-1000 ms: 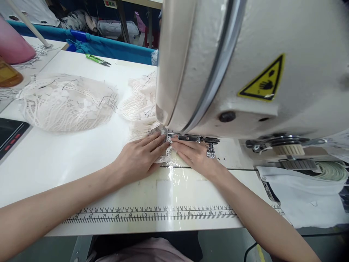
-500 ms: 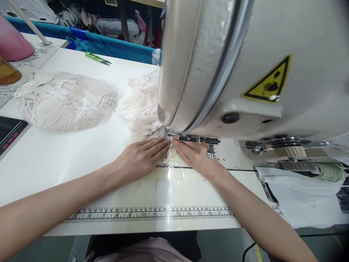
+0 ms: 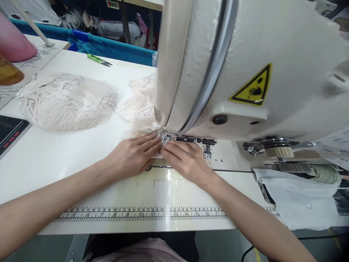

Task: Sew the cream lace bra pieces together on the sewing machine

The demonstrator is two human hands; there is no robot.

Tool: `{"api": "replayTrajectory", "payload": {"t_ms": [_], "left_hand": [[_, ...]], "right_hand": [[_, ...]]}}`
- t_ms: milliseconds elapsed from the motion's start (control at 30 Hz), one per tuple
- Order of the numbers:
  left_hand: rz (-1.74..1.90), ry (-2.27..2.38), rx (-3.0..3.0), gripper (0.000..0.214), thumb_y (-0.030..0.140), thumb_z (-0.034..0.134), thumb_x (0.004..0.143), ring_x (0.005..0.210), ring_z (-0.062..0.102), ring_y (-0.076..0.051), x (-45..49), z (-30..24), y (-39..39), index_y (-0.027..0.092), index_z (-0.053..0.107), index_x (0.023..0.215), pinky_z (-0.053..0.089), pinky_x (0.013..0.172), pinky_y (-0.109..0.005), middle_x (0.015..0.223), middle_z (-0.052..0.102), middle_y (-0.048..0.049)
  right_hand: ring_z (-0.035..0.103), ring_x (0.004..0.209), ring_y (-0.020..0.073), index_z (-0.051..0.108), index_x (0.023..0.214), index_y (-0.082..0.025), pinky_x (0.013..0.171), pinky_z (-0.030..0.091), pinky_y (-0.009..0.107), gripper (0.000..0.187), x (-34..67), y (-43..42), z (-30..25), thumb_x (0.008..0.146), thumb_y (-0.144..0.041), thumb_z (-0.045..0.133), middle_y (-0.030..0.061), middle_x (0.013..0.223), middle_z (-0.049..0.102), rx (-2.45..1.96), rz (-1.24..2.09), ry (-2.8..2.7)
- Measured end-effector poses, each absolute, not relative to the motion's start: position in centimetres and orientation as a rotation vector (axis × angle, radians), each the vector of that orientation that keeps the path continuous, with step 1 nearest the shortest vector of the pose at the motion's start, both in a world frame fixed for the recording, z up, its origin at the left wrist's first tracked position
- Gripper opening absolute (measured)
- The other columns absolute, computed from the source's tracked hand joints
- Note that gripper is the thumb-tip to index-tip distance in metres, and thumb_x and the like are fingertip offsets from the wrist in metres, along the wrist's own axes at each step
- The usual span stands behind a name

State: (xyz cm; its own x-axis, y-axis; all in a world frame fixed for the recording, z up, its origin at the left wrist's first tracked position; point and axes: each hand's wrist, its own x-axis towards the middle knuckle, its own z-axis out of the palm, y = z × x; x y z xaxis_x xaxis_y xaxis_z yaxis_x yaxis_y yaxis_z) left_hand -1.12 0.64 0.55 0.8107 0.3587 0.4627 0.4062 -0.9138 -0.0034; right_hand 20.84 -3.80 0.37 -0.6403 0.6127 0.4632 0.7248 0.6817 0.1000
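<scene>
Your left hand [image 3: 135, 154] lies flat, palm down, on the cream openwork lace fabric [image 3: 140, 103] beneath the off-white metal sewing machine [image 3: 188, 47]. Your right hand [image 3: 185, 160], fingers bent together, sits just beside it; whether it pinches the lace cannot be told. The lace extends toward the far edge of the glossy white surface [image 3: 54, 153].

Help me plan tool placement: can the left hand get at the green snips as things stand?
Probably yes: the green snips lie uncovered, and the left hand could pass between or over the lace pieces.
</scene>
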Motion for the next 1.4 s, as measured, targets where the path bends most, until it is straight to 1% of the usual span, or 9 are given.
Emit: {"api": "replayTrajectory", "payload": {"t_ms": [167, 300, 467, 700, 800, 900, 1000, 1233, 1400], "left_hand": [[-0.729, -0.635, -2.859, 0.033, 0.019, 0.047, 0.092, 0.114, 0.065, -0.024, -1.0, 0.5, 0.5, 0.012, 0.069, 0.115, 0.058, 0.097, -0.035, 0.119, 0.07, -0.0087], [-0.732, -0.634, -2.818, 0.032, 0.019, 0.047, 0.092, 0.112, 0.066, -0.024, -0.8, 0.5, 0.4, 0.01, 0.069, 0.113, 0.06, 0.092, -0.034, 0.117, 0.07, -0.0102], [-0.744, -0.671, -2.777, 0.031, 0.021, 0.049, 0.092, 0.109, 0.068, -0.026, -0.4, 0.5, 0.1, 0.007, 0.07, 0.11, 0.061, 0.089, -0.035, 0.116, 0.071, -0.0129], [-0.733, -0.703, -2.73, 0.03, 0.025, 0.05, 0.094, 0.107, 0.069, -0.025, -0.1, 0.7, -0.2, 0.008, 0.071, 0.107, 0.062, 0.085, -0.034, 0.116, 0.071, -0.0131], [-0.727, -0.699, -2.741, 0.032, 0.026, 0.051, 0.093, 0.106, 0.069, -0.028, 0.0, 0.7, -0.2, 0.005, 0.071, 0.107, 0.061, 0.086, -0.036, 0.115, 0.071, -0.0161], [-0.746, -0.697, -2.756, 0.033, 0.026, 0.052, 0.094, 0.109, 0.068, -0.029, 0.2, 0.6, -0.2, 0.003, 0.07, 0.108, 0.059, 0.09, -0.038, 0.115, 0.07, -0.0175], [-0.758, -0.701, -2.766, 0.032, 0.027, 0.052, 0.094, 0.112, 0.066, -0.028, 0.2, 0.5, -0.3, 0.004, 0.069, 0.11, 0.057, 0.094, -0.038, 0.116, 0.07, -0.017], [-0.736, -0.731, -2.766, 0.032, 0.027, 0.052, 0.094, 0.112, 0.066, -0.028, 0.2, 0.2, -0.3, 0.006, 0.068, 0.113, 0.059, 0.09, -0.038, 0.12, 0.068, -0.0166], [-0.722, -0.743, -2.783, 0.033, 0.027, 0.051, 0.095, 0.115, 0.064, -0.029, 0.2, 0.2, -0.3, 0.006, 0.067, 0.115, 0.058, 0.092, -0.039, 0.123, 0.067, -0.0173]], "right_hand": [[0.063, 0.098, 0.0118, 0.063, 0.095, -0.02, 0.074, 0.048, 0.026, 0.02, 20.8, -3.8, 0.1, 0.09, -0.004, 0.052, -0.0019, 0.098, 0.072, -1.064, -0.352, -2.47], [0.064, 0.093, 0.0115, 0.063, 0.091, -0.02, 0.075, 0.049, 0.026, 0.018, 20.7, -3.7, 0.4, 0.089, -0.005, 0.053, -0.0025, 0.094, 0.072, -1.002, -0.396, -2.461], [0.065, 0.094, 0.0117, 0.064, 0.093, -0.019, 0.075, 0.049, 0.025, 0.018, 20.8, -3.9, 0.6, 0.089, -0.005, 0.054, -0.0016, 0.099, 0.073, -1.072, -0.368, -2.476], [0.066, 0.094, 0.0108, 0.065, 0.093, -0.02, 0.081, 0.05, 0.024, 0.017, 21.2, -3.8, 0.3, 0.087, -0.006, 0.056, -0.0023, 0.099, 0.074, -1.071, -0.334, -2.464], [0.067, 0.09, 0.01, 0.066, 0.094, -0.02, 0.079, 0.05, 0.024, 0.016, 21.4, -3.7, 0.5, 0.089, -0.009, 0.056, -0.0027, 0.1, 0.074, -1.066, -0.359, -2.437], [0.067, 0.087, 0.009, 0.067, 0.094, -0.019, 0.074, 0.049, 0.023, 0.013, 21.6, -3.7, 0.6, 0.09, -0.011, 0.058, -0.0031, 0.1, 0.074, -1.074, -0.375, -2.418], [0.067, 0.092, 0.011, 0.068, 0.099, -0.021, 0.076, 0.049, 0.024, 0.016, 22.0, -3.8, 0.3, 0.092, -0.012, 0.056, -0.0009, 0.102, 0.073, -1.12, -0.345, -2.443], [0.066, 0.093, 0.0125, 0.068, 0.107, -0.022, 0.081, 0.053, 0.026, 0.022, 22.8, -3.8, -0.3, 0.093, -0.012, 0.054, 0.0022, 0.107, 0.071, -1.177, -0.304, -2.481], [0.066, 0.095, 0.0143, 0.065, 0.117, -0.025, 0.082, 0.055, 0.028, 0.029, 23.1, -3.7, -0.6, 0.093, -0.013, 0.054, 0.0034, 0.108, 0.071, -1.216, -0.209, -2.459]]}}
